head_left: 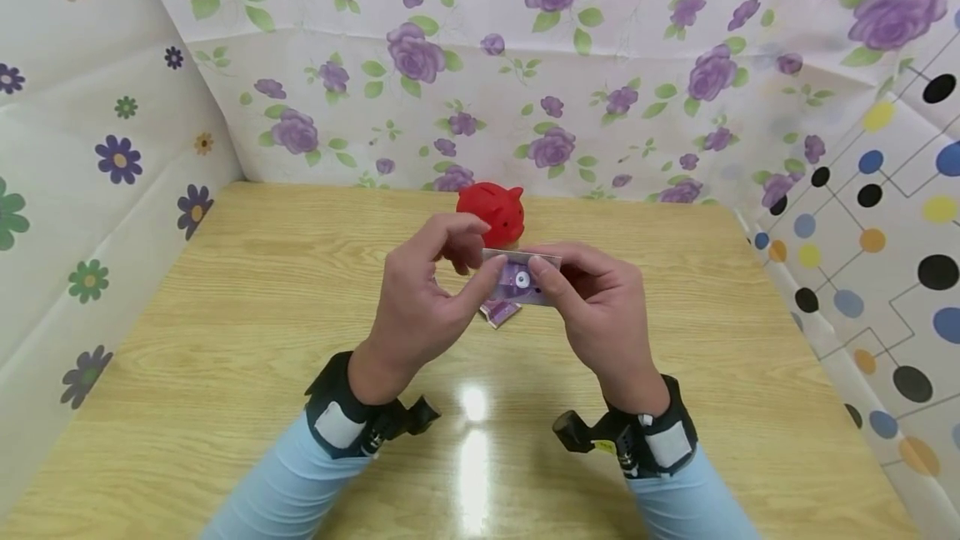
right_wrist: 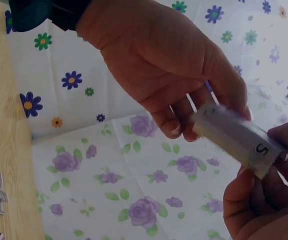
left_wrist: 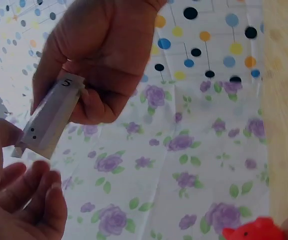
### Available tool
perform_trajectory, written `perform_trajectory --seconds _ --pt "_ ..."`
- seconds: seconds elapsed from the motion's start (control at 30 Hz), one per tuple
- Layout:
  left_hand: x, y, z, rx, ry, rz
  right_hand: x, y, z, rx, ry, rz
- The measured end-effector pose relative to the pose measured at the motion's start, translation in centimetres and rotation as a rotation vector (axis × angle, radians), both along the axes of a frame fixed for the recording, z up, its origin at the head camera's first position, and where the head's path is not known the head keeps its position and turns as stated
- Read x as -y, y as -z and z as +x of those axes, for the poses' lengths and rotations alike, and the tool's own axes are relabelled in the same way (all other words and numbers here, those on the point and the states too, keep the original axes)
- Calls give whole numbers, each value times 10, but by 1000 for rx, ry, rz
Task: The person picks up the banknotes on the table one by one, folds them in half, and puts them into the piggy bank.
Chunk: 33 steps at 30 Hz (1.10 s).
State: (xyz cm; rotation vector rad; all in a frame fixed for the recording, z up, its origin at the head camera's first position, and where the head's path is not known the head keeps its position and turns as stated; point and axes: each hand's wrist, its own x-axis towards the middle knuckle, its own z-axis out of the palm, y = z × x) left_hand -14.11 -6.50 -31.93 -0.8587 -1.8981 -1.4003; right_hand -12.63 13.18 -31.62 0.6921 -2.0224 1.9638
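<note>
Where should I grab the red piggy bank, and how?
Probably best around the rounded body of the red piggy bank, coming from above, thumb and fingers on opposite sides. It stands with its back facing up, and that broad body should hold better than its small ears. The left hand partly hides its near side.

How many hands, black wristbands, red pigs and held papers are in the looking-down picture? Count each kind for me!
Left hand and right hand: 2
Black wristbands: 2
Red pig: 1
Held folded paper: 1
Total: 6
</note>
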Motion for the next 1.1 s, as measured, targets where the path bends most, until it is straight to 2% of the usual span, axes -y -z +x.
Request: perform_trajectory --seconds 0.13,0.27,0.43,0.77,1.1 --pt "-1 0 3 124 170 44 -1 -1 1 49 -11 -1" --pt "-2 2 6 204 245 62 -1 -1 2 41 -19 9" --pt "-2 1 7 230 260 73 0 0 1 -13 -42 10" --pt "-2 1 7 192 299 127 1 0 1 -93 -15 34" --pt "2 1 7 240 266 145 -1 -1 1 -39 52 7"
